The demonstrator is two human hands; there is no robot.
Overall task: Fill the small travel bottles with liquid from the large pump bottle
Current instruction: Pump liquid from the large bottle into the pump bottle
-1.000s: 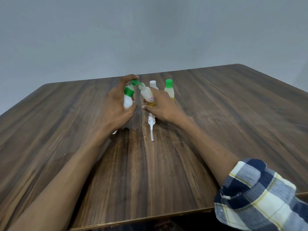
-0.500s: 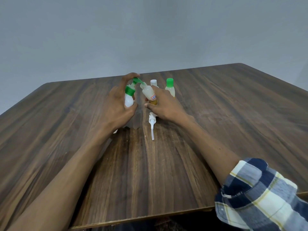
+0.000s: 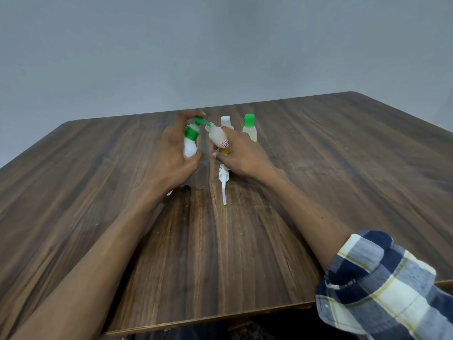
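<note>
My left hand (image 3: 171, 153) grips a small white travel bottle (image 3: 190, 143) with a green flip cap, its lid held open by my fingertips. My right hand (image 3: 241, 153) holds the larger translucent bottle (image 3: 218, 137) with a red-edged label and yellowish liquid, tilted left so its open neck touches the small bottle's mouth. The white pump head (image 3: 223, 179) with its long tube lies on the table just under my right hand.
Two more small bottles stand behind my right hand: one with a white cap (image 3: 225, 121) and one with a green cap (image 3: 249, 127). All sits on a dark wooden table (image 3: 343, 168) whose near edge runs below my forearms. A grey wall rises behind.
Both hands and bottles stay in nearly the same pose; the tilted larger bottle remains against the small bottle's mouth. The view shifted slightly.
</note>
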